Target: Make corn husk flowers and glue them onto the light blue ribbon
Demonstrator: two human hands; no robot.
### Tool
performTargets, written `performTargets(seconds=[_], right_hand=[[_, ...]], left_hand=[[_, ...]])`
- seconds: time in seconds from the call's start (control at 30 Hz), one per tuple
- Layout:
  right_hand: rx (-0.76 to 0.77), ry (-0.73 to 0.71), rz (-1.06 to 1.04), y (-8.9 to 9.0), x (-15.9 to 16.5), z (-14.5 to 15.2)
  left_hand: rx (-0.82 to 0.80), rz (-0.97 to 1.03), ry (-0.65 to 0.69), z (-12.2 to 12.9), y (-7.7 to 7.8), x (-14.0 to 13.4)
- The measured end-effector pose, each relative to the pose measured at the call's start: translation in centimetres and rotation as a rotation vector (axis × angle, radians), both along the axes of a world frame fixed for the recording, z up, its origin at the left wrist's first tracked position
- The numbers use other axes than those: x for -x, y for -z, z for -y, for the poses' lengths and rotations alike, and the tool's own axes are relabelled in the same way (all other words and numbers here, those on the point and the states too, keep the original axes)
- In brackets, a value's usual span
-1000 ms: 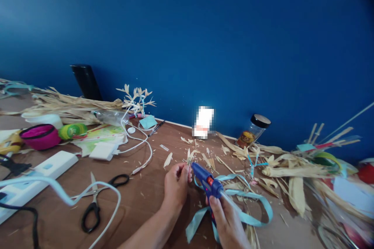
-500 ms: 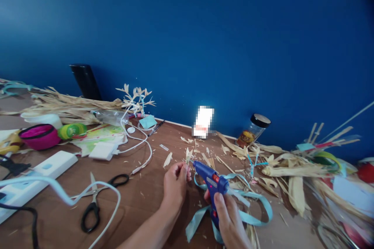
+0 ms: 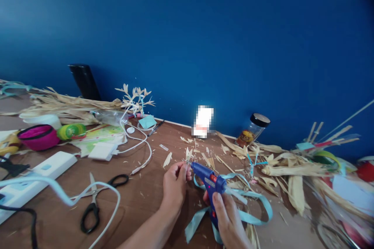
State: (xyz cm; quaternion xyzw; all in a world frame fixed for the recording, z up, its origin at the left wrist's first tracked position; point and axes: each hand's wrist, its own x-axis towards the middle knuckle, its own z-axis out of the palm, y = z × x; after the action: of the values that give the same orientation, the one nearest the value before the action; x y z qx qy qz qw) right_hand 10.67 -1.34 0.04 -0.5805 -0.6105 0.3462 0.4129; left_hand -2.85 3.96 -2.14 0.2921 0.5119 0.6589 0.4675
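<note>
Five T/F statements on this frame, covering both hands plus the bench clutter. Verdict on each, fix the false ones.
1. The right hand grips a blue glue gun. True.
2. The left hand holds nothing. False: it pinches a small pale leafy piece.
3. The scissors lie with their blades spread apart. True.
4. The jar has its lid on, and the lid is white. False: it is on, but it is black.
5. The power strip lies at the right side of the view. False: it lies at the left side.
</note>
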Motion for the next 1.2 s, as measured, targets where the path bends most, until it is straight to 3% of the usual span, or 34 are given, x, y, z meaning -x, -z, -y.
performTargets(seconds=[0.53, 0.73, 0.83, 0.93, 1.2], right_hand=[[-0.034, 0.011, -0.033, -0.5, 0.1, 0.3], [-0.082, 0.115, -0.027, -2.7, -1.2, 0.2], [-0.201, 0.078, 0.122, -4.4, -3.6, 0.4], [-0.296, 0.14, 0.343, -4.8, -7.4, 1.1], [-0.109, 0.662, 0.927, -0.6, -19.9, 6.1]], left_hand=[[0.001, 0.108, 0.01, -0.1, 0.4, -0.3], [0.039, 0.101, 0.069, 0.4, -0.2, -0.4], [0.091, 0.102, 0.098, 0.8, -0.5, -0.4], [0.172, 0.141, 0.121, 0.9, -0.4, -0.5], [0.272, 0.299, 0.122, 1.1, -1.3, -1.4]])
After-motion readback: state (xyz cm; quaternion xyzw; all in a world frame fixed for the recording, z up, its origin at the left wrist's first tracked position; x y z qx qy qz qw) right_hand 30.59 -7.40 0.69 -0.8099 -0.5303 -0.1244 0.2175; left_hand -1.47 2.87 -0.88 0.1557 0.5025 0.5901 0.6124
